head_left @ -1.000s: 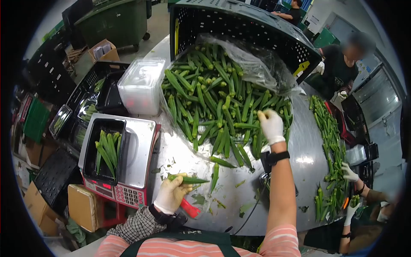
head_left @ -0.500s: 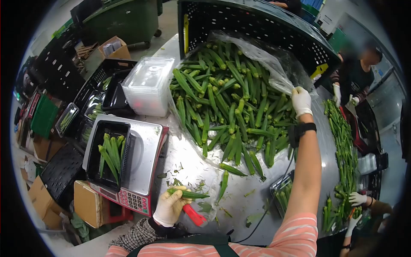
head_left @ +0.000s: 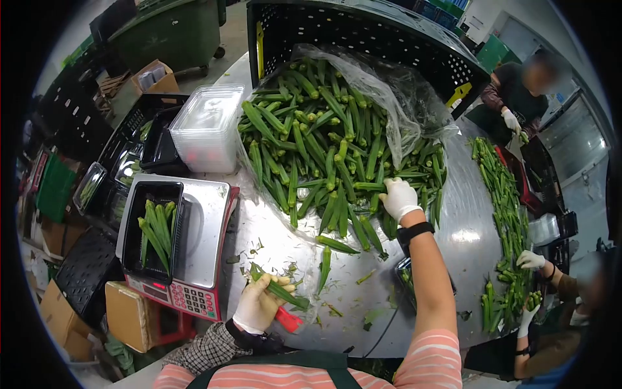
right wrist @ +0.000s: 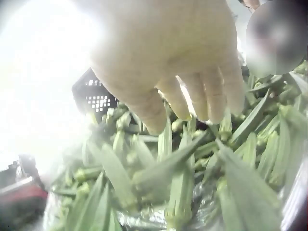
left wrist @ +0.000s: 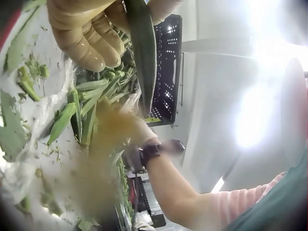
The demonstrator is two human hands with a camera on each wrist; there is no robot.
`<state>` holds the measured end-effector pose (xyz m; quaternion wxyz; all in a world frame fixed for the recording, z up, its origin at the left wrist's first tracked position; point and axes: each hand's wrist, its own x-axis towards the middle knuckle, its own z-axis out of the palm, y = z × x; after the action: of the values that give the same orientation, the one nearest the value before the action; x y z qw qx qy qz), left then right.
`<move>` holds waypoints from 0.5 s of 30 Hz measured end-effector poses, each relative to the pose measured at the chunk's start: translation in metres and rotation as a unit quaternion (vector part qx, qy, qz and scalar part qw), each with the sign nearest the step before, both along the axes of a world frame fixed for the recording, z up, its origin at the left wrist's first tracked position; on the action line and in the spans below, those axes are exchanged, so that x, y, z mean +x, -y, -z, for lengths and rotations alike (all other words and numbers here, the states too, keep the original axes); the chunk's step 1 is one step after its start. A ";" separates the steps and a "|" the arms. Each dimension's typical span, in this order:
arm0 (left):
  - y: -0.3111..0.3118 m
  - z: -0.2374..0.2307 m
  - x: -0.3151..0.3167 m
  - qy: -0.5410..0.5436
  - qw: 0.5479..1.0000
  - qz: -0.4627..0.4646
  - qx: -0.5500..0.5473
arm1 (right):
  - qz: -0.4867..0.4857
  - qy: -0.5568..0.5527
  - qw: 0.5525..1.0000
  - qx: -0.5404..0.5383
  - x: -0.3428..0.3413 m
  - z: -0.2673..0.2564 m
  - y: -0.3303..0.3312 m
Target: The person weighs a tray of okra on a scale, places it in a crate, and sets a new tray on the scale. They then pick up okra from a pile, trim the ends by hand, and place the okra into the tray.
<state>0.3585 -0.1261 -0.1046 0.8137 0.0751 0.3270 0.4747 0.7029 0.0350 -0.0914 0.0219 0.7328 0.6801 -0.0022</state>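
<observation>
An okra pod (head_left: 285, 295) is pinched in my gloved left hand (head_left: 256, 305), low over the near side of the metal table. In the left wrist view, the okra pod (left wrist: 143, 57) stretches along beside the glove's fingers. My gloved right hand (head_left: 400, 198) is over the right part of a large okra heap (head_left: 337, 142) on clear plastic. The right wrist view shows that hand's fingers (right wrist: 211, 94) pointing down, fairly straight, fingertips right at the pods. A red-handled tool (head_left: 288, 319) lies by my left hand, its other end hidden.
A scale (head_left: 201, 240) at left bears a black tray (head_left: 177, 249) with several okra pods. Stacked clear containers (head_left: 206, 129) stand behind it. A tipped black crate (head_left: 363, 45) backs the heap. Two people work beside more okra (head_left: 502, 214) at right.
My right hand went out to the plastic's right edge, then came back left and nearer, over the heap. The pod in my left hand now tilts downward to the right.
</observation>
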 end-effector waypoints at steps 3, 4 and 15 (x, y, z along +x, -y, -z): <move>-0.006 0.006 -0.001 0.076 0.996 0.021 -0.043 | 0.004 -0.028 0.998 0.055 0.004 0.004 0.015; -0.009 0.014 0.001 0.118 0.991 0.030 -0.049 | 0.014 -0.087 0.995 0.048 -0.002 -0.009 0.030; -0.031 0.017 0.036 0.087 0.994 0.057 -0.037 | 0.060 -0.276 0.949 0.141 -0.046 -0.011 0.034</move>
<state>0.3941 -0.0955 -0.1219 0.8672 0.0217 0.2674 0.4196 0.6568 0.0013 -0.0808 -0.2700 0.7388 0.6077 -0.1096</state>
